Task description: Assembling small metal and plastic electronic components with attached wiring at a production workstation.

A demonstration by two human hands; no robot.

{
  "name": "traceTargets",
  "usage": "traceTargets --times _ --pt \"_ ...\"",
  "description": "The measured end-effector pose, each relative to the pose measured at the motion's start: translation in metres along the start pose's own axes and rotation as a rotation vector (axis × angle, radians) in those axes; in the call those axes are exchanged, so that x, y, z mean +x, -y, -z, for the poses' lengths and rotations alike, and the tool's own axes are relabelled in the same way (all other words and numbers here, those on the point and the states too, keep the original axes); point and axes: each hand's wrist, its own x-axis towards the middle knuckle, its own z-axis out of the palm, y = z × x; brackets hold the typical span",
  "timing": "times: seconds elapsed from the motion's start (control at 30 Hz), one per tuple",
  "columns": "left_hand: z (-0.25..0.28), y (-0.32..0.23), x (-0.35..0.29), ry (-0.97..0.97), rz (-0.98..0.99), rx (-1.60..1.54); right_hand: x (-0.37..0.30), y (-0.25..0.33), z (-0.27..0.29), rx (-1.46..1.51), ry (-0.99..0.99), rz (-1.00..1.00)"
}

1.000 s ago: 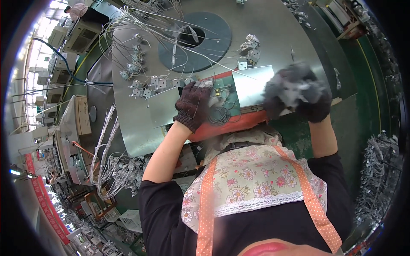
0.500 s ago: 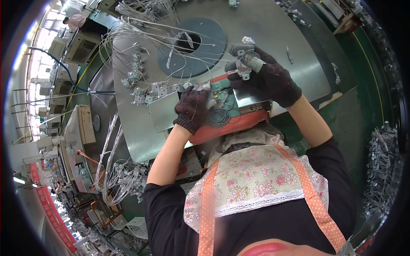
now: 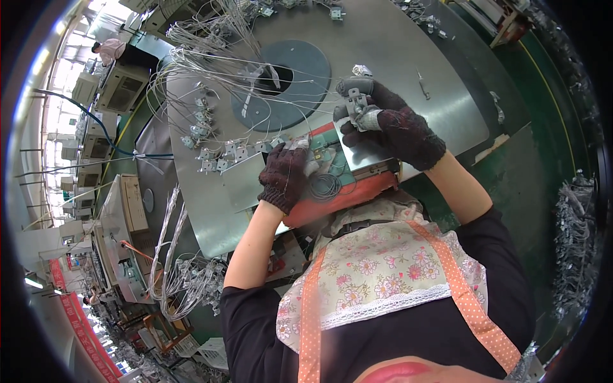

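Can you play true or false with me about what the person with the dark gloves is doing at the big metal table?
1. Both hands wear dark knitted gloves. True.
2. The right hand is empty. False: it holds a small grey metal part.
3. The left hand rests at the green and red fixture. True.
4. The round dark disc on the metal table lies under the left hand. False: it lies farther away, beyond both hands.
5. The person wears a plain blue apron. False: the apron is flowered, with orange straps.
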Motion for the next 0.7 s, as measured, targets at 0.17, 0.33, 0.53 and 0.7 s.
traceTargets --times 0.17,0.33,0.53,0.7 --pt "-0.002 0.003 -0.003 0.038 0.011 0.013 0.001 -0.009 0.001 -0.045 -0.07 -0.009" --pt "-0.002 0.001 -0.003 -0.083 -0.039 -0.005 0.001 -0.01 0.0 0.015 0.017 0.033" --pt "-0.003 -0.001 -0.002 -0.011 0.005 -0.009 -0.022 -0.004 0.011 -0.172 -0.089 0.048" --pt "-0.006 0.001 0.002 -0.041 0.0 -0.023 -0.026 0.01 0.005 0.084 -0.096 0.047"
